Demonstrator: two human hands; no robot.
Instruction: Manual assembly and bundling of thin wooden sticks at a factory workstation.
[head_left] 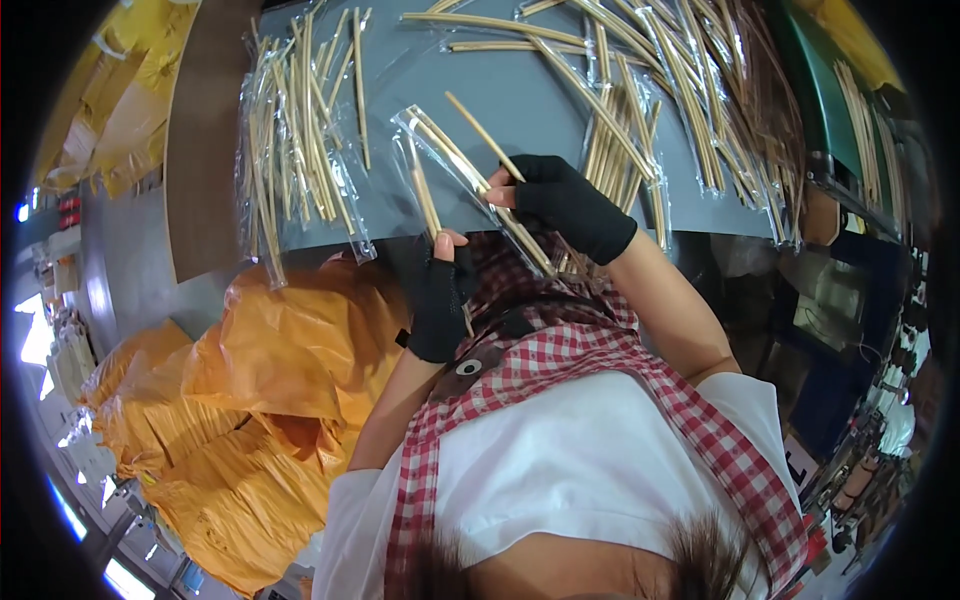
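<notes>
My left hand [440,295], in a black fingerless glove, is closed with the thumb pressed along light wooden chopsticks [426,195] that point away from me. Clear film shows around their far end. My right hand [568,205], gloved the same way, pinches a clear plastic sleeve [450,150] with chopsticks inside, lying slanted across the front of the table. A single bare chopstick [478,128] also sticks out of the right hand toward the far left. Both hands are at the table's near edge, slightly apart. The right fingers partly hide what they grip.
On the grey tabletop [400,80], a heap of wrapped chopsticks [305,130] lies left and a larger heap [690,100] right. A green container [830,80] with chopsticks stands far right. Orange plastic sacks [260,400] fill the floor beside me at left.
</notes>
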